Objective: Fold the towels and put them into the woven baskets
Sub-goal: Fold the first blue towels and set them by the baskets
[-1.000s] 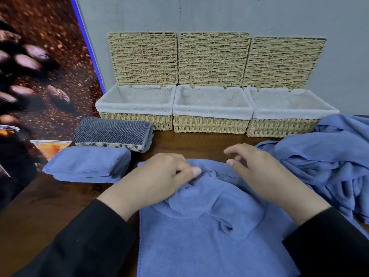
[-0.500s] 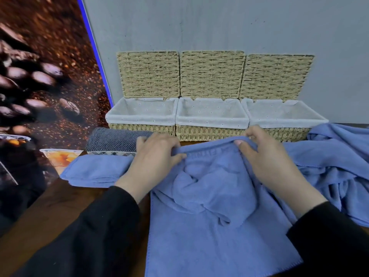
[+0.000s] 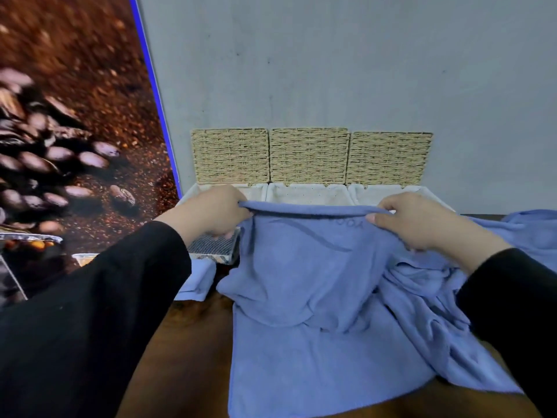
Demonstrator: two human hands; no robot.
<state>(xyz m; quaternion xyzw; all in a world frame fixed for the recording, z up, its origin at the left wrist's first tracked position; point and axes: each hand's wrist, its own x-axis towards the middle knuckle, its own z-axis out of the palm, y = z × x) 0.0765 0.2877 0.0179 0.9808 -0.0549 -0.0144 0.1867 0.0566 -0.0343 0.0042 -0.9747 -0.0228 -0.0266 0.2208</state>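
Here, the left hand (image 3: 211, 212) and right hand (image 3: 413, 221) each keep a closed grip on the top hem of a blue towel (image 3: 313, 282), pinching it at either end. That hem runs level from left to right between them, lifted clear of the wooden surface (image 3: 187, 342), while the rest of the towel hangs toward the person and trails onto the surface. Both arms reach forward in black sleeves. Three lined woven baskets (image 3: 307, 193) sit just beyond the hem, against the wall.
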